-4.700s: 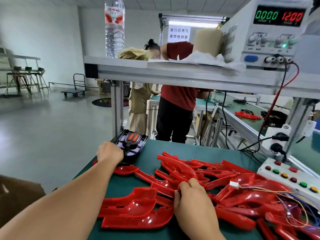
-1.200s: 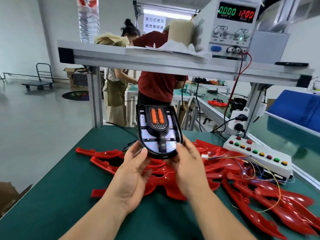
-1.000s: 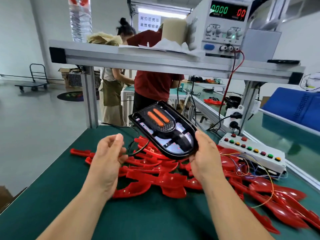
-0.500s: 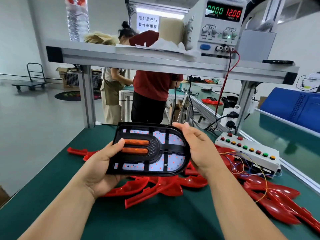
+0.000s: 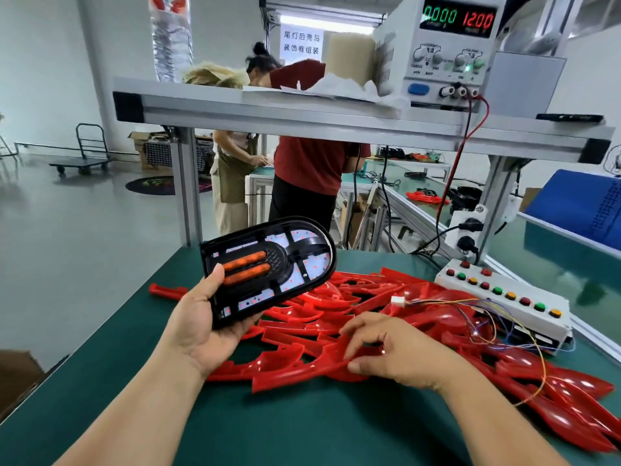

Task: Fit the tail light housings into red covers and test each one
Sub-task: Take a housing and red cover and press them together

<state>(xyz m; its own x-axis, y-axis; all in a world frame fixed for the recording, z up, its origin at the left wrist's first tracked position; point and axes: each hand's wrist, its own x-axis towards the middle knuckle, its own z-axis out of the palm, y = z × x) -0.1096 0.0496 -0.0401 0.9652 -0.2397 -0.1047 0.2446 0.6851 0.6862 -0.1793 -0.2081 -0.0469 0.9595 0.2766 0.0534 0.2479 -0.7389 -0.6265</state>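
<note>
A worker's left grip (image 5: 201, 327) holds a black tail light housing (image 5: 268, 267) above the green surface (image 5: 100, 381). The thumb presses on the housing's face beside two orange strips, and the fingers are curled under its squared end. The housing is tilted, with its rounded end pointing up and away to the right.

The right grip (image 5: 400, 351) is down on a heap of red covers (image 5: 420, 317) spread across the surface. Its fingers are half curled, and thumb and fingertips close on the edge of one red cover (image 5: 302, 358) at the near side of the heap.

Half a second earlier both grips held the housing level. The right one has since let go and dropped to the covers, leaving the housing in the left alone.

On the shelf above, a power supply (image 5: 450, 52) shows "0000" in green and "12.00" in red, the same as before. A paper sign (image 5: 301, 42) behind it reads "尾灯后壳与装饰框组装". A white box of red, green and yellow buttons (image 5: 504, 297) sits at the right, and thin coloured wires run from it to a white connector (image 5: 398, 300) lying on the covers.
</note>
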